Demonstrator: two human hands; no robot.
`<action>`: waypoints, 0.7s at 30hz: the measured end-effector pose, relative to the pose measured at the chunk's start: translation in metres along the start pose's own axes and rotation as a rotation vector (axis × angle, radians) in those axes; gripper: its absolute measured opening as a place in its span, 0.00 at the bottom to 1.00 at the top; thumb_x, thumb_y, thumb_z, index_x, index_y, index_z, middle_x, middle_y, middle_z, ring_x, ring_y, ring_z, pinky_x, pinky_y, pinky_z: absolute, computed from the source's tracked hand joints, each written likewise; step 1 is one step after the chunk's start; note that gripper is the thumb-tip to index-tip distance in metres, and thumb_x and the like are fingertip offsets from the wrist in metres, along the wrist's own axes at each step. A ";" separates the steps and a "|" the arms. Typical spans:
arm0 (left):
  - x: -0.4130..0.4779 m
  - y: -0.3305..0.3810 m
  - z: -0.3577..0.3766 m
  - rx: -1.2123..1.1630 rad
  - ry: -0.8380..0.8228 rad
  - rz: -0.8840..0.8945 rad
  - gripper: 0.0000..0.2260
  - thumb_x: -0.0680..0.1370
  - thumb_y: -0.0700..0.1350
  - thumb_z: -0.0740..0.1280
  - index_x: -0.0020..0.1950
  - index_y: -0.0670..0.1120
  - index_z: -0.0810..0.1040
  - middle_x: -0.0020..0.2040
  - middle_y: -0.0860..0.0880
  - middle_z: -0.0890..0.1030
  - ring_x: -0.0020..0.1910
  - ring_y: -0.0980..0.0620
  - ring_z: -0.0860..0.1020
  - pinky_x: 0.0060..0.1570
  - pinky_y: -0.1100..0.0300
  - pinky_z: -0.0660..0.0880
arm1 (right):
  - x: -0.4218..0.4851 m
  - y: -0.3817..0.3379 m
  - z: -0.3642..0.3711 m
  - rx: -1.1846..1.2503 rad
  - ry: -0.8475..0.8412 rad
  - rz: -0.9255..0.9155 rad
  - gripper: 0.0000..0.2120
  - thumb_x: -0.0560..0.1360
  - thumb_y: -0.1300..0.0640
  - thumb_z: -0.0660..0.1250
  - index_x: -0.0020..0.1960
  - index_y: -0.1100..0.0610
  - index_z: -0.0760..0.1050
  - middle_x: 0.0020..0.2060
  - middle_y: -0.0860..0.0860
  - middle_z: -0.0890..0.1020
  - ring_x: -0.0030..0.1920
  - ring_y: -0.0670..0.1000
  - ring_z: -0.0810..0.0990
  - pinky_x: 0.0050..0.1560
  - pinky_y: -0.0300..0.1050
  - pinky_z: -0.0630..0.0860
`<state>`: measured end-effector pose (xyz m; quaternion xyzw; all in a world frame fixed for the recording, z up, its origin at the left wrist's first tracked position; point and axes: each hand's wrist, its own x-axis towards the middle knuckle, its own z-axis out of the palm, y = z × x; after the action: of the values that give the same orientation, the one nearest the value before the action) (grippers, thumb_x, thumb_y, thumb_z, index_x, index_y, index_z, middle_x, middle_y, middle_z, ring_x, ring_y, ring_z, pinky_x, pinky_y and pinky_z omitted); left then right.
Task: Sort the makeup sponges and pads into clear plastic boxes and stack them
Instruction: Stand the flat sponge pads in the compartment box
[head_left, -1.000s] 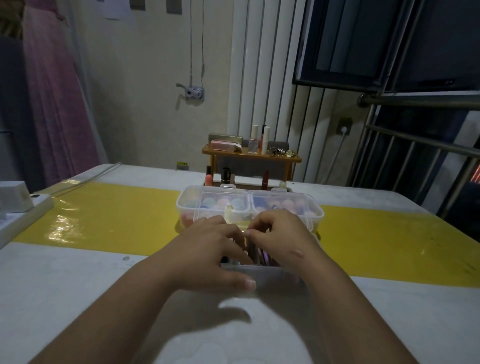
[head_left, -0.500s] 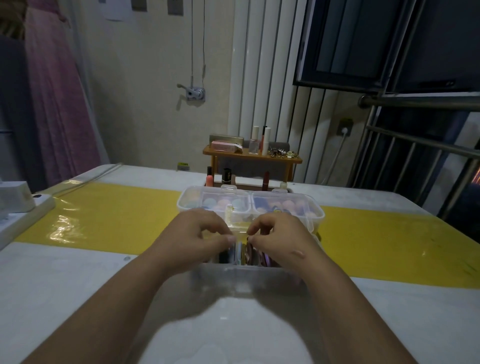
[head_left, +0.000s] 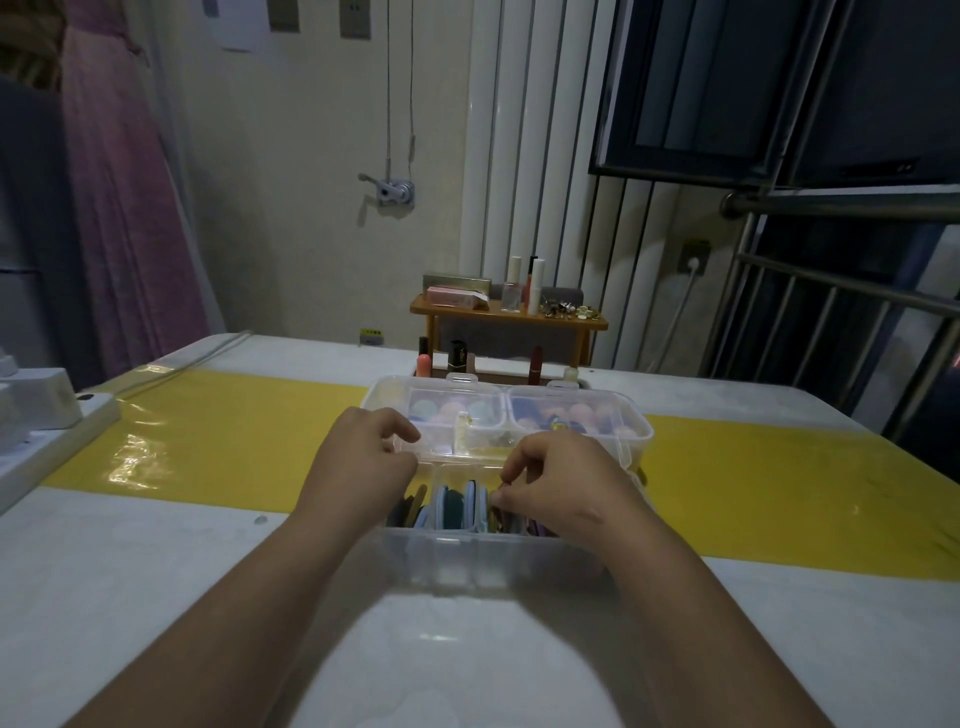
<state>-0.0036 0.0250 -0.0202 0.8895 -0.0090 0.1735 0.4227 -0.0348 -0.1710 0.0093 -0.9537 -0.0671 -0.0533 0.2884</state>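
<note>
The step in hand was judged to be the seating of the pads (head_left: 451, 506) in the near clear box (head_left: 467, 558), which stood open on the white table (head_left: 156, 571) just in front of the person. The pads were stood on edge in a row inside it, dark and pale blue ones to the left, pinkish ones half hidden under the right hand (head_left: 563, 486). That hand was curled, and its thumb and forefinger were pinched on the top edge of the pads at the right of the row. The left hand (head_left: 363, 460) was curled too, with its fingertips laid at the near lid edge of the far box (head_left: 636, 434); whether that edge was gripped could not be told. The far box was seen closed under 2 lids, with round sponges (head_left: 587, 415) inside, and it touched the open box behind.

To do the step well, the pads should be pressed upright and close, so that none stands above the rim and the lid can be shut flat. The far box should be held steady meanwhile, since it could be nudged along the glossy yellow strip (head_left: 249, 431).
</note>
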 end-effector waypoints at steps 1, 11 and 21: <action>0.000 0.000 0.000 0.010 0.002 -0.006 0.12 0.72 0.36 0.67 0.46 0.53 0.80 0.52 0.47 0.74 0.44 0.51 0.78 0.44 0.47 0.82 | 0.000 0.000 0.001 -0.007 -0.001 0.001 0.07 0.72 0.49 0.74 0.48 0.46 0.79 0.36 0.43 0.78 0.37 0.43 0.77 0.38 0.40 0.75; 0.002 -0.001 0.001 0.035 -0.013 -0.066 0.12 0.72 0.34 0.63 0.45 0.50 0.79 0.50 0.48 0.78 0.41 0.46 0.80 0.39 0.55 0.76 | 0.001 -0.008 -0.003 -0.162 -0.064 0.068 0.06 0.73 0.53 0.69 0.45 0.49 0.86 0.37 0.46 0.84 0.41 0.47 0.81 0.47 0.48 0.82; 0.002 -0.004 0.002 0.030 -0.016 -0.060 0.10 0.72 0.35 0.64 0.43 0.51 0.79 0.49 0.48 0.79 0.40 0.46 0.81 0.35 0.56 0.74 | 0.016 -0.009 0.011 -0.288 -0.145 0.131 0.09 0.72 0.56 0.68 0.51 0.52 0.81 0.43 0.51 0.82 0.45 0.53 0.80 0.52 0.52 0.81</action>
<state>-0.0001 0.0265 -0.0232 0.8968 0.0171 0.1537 0.4145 -0.0199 -0.1553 0.0073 -0.9888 -0.0169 0.0253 0.1458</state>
